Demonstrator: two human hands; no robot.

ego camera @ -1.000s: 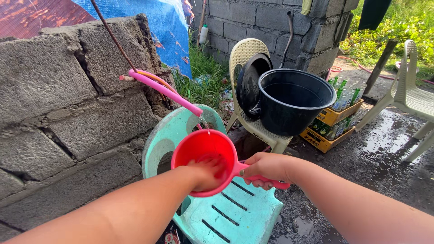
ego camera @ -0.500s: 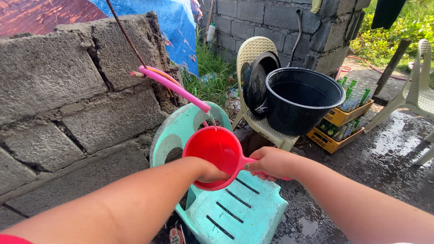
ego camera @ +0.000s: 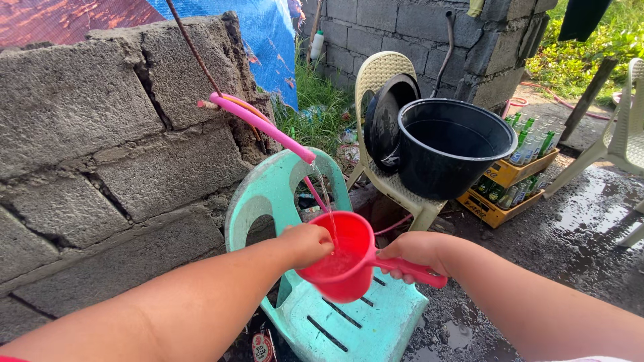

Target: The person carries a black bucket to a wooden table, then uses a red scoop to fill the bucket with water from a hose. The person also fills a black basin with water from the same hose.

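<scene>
Over the seat of a mint-green plastic chair [ego camera: 349, 328], the right hand [ego camera: 412, 251] grips the handle of a red plastic dipper [ego camera: 339, 258]. The left hand [ego camera: 307, 243] curls closed over the dipper's near rim. Just above both, a pink hose [ego camera: 261, 126] trickles water into it.

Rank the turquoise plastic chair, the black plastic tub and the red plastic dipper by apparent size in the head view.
1. Turquoise plastic chair, largest.
2. Black plastic tub, though it stands farther off, so the gap is unsure.
3. Red plastic dipper, clearly smallest despite being nearest.
</scene>
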